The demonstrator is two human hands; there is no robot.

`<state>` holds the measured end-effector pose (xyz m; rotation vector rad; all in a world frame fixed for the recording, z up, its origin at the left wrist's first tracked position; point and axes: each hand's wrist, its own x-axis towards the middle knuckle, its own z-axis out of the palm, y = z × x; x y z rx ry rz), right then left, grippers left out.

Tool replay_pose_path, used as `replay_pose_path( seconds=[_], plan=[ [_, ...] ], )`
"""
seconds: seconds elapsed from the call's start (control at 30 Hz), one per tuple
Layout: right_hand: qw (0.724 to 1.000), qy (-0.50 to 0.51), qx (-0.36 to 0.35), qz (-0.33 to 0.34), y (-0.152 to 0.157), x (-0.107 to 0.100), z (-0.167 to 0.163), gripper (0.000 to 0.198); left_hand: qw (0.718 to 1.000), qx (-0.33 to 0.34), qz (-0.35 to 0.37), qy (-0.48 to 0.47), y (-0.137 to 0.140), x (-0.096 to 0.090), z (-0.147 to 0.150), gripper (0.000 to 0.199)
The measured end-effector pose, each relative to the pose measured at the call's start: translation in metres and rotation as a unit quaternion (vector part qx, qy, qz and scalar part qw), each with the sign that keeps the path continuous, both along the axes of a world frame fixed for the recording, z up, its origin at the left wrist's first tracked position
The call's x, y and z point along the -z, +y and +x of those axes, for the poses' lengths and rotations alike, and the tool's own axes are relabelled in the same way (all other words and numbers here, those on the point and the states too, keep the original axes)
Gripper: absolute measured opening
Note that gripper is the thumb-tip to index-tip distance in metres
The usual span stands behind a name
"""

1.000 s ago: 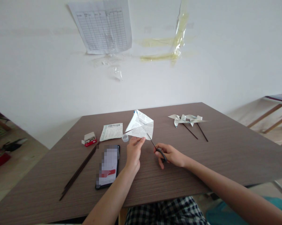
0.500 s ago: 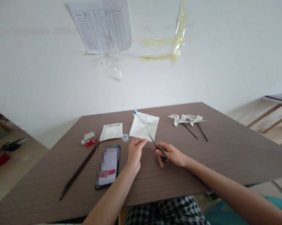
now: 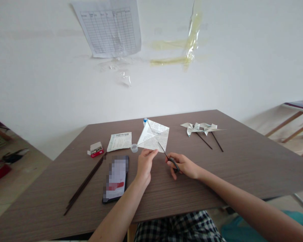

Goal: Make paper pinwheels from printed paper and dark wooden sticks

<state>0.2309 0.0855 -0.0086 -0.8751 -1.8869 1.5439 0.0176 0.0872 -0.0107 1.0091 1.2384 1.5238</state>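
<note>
My left hand [image 3: 146, 164] pinches the near edge of a square of printed newspaper [image 3: 153, 136], held up over the table with slits running in from its corners. In my right hand [image 3: 180, 164] is a pair of dark-handled scissors [image 3: 173, 161], fingers around the loops. The blades lie at the paper's lower right part, close to my left fingertips. Just behind the paper stands a blue-capped item [image 3: 145, 121], mostly hidden. Left of the paper sits a small clear plastic ring or cap [image 3: 134, 148].
On the brown table [image 3: 217, 181] lie a second newspaper piece [image 3: 119, 140], a small red-and-white box [image 3: 96, 149], thin dark sticks [image 3: 84, 185] and a phone [image 3: 116, 179]. Two paper pinwheels [image 3: 201, 128] on sticks rest at the back right. A white wall [image 3: 166, 94] borders the far edge.
The newspaper square has tilted and shifted slightly left, and its left corner now reaches the clear ring. Both hands and the scissors stay nearly in place.
</note>
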Motion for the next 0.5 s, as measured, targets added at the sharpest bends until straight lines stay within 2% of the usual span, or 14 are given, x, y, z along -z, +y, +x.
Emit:
replay_pose_path(
  seconds=[0.13,0.3,0.5],
  plan=[
    [1.0,-0.012,0.001,0.009,-0.0001,-0.002,0.0012,0.041,1.0,0.012,-0.008,-0.026,-0.0013,-0.003,0.0019,0.033],
    [0.999,-0.039,0.004,0.024,-0.0026,-0.0074,0.0011,0.036,0.995,-0.039,-0.002,-0.088,-0.0001,-0.005,0.0059,0.031],
    [0.999,-0.039,0.001,0.024,-0.0042,-0.0077,-0.0001,0.038,0.997,-0.048,-0.008,-0.056,0.0013,-0.0039,0.0033,0.029]
  ],
)
